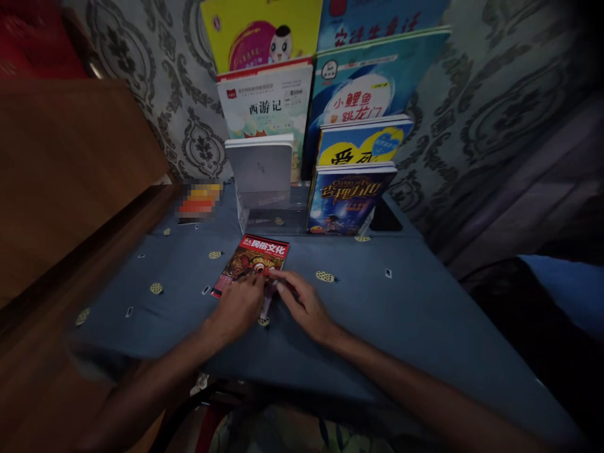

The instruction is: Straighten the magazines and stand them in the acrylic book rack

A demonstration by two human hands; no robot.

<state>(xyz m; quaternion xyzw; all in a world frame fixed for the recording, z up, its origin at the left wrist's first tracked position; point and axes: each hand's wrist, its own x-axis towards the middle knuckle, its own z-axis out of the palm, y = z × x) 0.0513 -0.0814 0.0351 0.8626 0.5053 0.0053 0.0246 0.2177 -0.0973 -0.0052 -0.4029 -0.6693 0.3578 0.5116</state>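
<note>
On the counter point(387, 314), our left hand point(238, 308) and right hand point(306, 305) press loosely curled fingers onto a red magazine point(250, 261), grasping nothing.

Red-covered magazine point(252, 261) with white characters near the table's middle, blue-grey tablecloth point(401, 296) dotted with small yellow motifs, grey damask-patterned wall covering point(184, 119), yellow book point(262, 31), dark blue book point(346, 201) at the far edge, white book point(259, 163), brown wooden panel point(70, 163).

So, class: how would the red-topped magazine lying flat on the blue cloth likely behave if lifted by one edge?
The magazine looks thin, so it would probably sag and feel light. Its cover seems glossy, so it may slide on the blue cloth.
</note>
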